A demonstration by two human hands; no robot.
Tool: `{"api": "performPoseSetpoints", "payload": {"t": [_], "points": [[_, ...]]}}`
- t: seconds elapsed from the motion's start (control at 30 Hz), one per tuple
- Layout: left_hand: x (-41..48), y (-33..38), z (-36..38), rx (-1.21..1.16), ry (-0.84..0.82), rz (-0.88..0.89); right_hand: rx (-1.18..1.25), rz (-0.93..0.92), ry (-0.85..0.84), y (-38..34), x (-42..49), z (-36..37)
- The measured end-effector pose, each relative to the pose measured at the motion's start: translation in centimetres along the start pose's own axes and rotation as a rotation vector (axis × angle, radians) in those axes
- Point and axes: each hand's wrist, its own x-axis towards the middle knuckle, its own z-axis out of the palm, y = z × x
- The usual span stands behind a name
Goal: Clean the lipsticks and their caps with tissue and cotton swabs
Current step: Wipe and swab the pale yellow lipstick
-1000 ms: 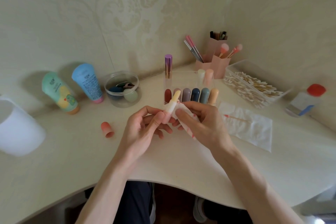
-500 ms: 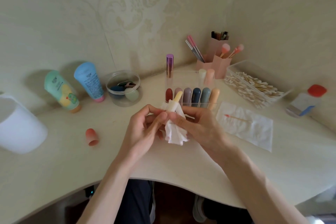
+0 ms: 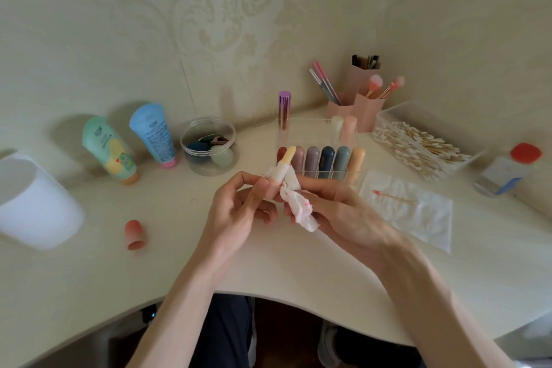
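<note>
My left hand (image 3: 239, 212) grips an uncapped lipstick (image 3: 282, 169) by its pink base, its pale yellow stick pointing up and away. My right hand (image 3: 337, 212) pinches a crumpled white tissue (image 3: 300, 206) with pink stains against the lipstick's barrel. The lipstick's orange-pink cap (image 3: 135, 234) lies on its side on the table to the left. A used cotton swab (image 3: 394, 197) with a pink tip rests on a flat tissue (image 3: 418, 218) at the right.
A clear organizer (image 3: 316, 125) behind my hands holds a row of several capped lipsticks. A box of cotton swabs (image 3: 418, 143), pink brush holders (image 3: 364, 107), a red-capped bottle (image 3: 507, 170), a round clear tub (image 3: 209, 146), two tubes (image 3: 131, 146) and a white cup (image 3: 33, 203) surround the desk.
The tissue has come out from inside my right hand and now hangs crumpled beside the lipstick. The view shifted a little; the cap looks farther left.
</note>
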Motion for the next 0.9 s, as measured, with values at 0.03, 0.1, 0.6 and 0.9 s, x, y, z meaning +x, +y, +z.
{"api": "performPoseSetpoints", "payload": {"t": [0.03, 0.1, 0.6, 0.9], "points": [[0.0, 0.0, 0.0, 0.002, -0.006, 0.001, -0.032, -0.01, 0.015, 0.0, 0.1, 0.0], [0.0, 0.0, -0.1, 0.008, -0.028, 0.0, -0.123, -0.045, 0.103, 0.3, 0.3, 0.2], [0.1, 0.3, -0.2, 0.016, 0.066, -0.115, -0.151, -0.154, 0.141, 0.3, 0.8, 2.0], [-1.1, 1.6, -0.7, 0.093, 0.14, -0.119, -0.21, -0.164, 0.246, 1.5, 1.9, 2.9]]}}
